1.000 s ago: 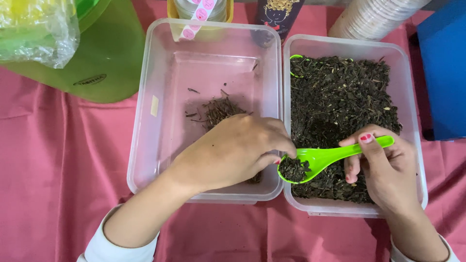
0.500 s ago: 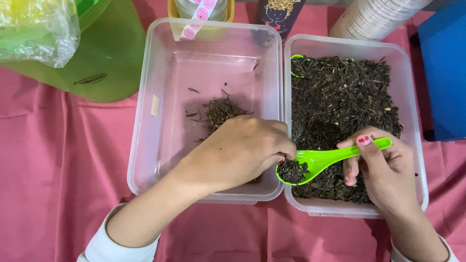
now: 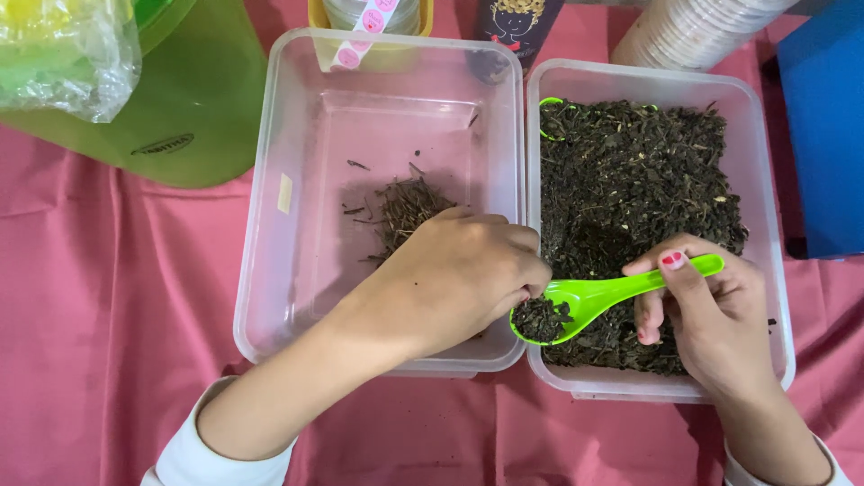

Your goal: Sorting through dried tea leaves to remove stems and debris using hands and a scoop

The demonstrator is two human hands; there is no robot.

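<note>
A green jug (image 3: 180, 108) and blue box (image 3: 823, 126) flank two clear tubs (image 3: 270, 270). The right hand (image 3: 711, 315) grips a green spoon (image 3: 603, 295) heaped with dried leaves over the full tub (image 3: 765, 225); the left hand (image 3: 459, 274) pinches at its bowl. Little has shifted; the spoon sits slightly lower.

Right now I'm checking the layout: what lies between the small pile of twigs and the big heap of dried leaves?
In the head view, the left hand and the two clear tubs' adjoining walls lie between the twig pile and the leaf heap.
</note>
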